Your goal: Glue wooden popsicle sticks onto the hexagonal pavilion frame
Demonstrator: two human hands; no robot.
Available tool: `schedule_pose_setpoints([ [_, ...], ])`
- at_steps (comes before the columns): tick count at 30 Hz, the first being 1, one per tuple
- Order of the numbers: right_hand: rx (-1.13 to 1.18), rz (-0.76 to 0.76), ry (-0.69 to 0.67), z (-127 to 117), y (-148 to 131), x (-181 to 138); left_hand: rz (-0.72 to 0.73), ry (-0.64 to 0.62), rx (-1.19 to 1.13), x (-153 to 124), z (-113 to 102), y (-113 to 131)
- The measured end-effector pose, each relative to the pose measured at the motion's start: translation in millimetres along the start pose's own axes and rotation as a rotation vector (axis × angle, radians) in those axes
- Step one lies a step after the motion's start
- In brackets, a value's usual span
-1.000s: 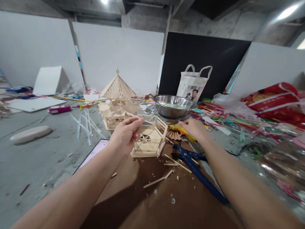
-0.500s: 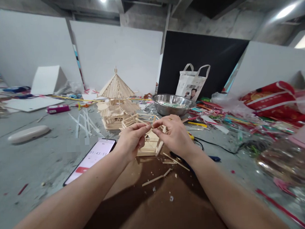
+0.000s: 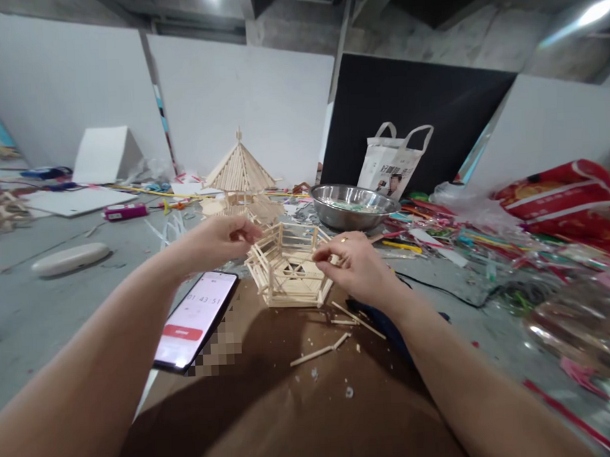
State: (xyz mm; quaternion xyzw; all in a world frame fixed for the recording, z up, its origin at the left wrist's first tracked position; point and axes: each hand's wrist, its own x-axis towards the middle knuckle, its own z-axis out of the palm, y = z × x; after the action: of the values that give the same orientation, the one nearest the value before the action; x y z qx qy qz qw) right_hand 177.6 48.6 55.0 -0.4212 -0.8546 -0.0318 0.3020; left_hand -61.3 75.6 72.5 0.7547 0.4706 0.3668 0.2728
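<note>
**Stick frame pinched between two hands**

The brown sheet (image 3: pixel 301 415) covers the near part of the grey surface. The hexagonal stick frame (image 3: pixel 286 272) stands at its far edge. The phone (image 3: pixel 198 319) lies near left, under the left forearm, so I think a dropped arm could push it.

The right hand (image 3: pixel 353 263) has its grip pinched on the frame's right rim. The left hand (image 3: pixel 218 239) has its grip closed just beside the far-left rim, on what I cannot tell. Uneven pulling may snap the thin rails or tip the frame.

Loose sticks (image 3: pixel 317 353) lie near. Beyond them the near sheet is open, but the right side is crowded.
</note>
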Motion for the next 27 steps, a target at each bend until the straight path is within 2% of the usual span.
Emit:
schedule_pose_setpoints([
  [3, -0.029, -0.032, -0.078, 5.4, -3.1, -0.2, 0.098, -0.035, 0.045, 1.2, 7.3, -4.4],
  [8, -0.057, -0.09, -0.07, 18.1, -2.1, -1.9, 0.24, -0.151, 0.169, -0.7, 20.8, -4.0],
  [14, -0.045, -0.11, -0.042, 26.5, 2.0, -3.1, 0.221, -0.319, 0.535, -3.5, 22.3, 0.6],
  [18, -0.054, -0.1, -0.054, 27.9, 2.9, -3.0, 0.213, -0.318, 0.614, -2.4, 25.7, -2.1],
  [27, -0.048, -0.078, -0.076, 29.7, 2.2, -2.1, 0.199, -0.288, 0.62, -2.3, 30.9, -5.4],
])
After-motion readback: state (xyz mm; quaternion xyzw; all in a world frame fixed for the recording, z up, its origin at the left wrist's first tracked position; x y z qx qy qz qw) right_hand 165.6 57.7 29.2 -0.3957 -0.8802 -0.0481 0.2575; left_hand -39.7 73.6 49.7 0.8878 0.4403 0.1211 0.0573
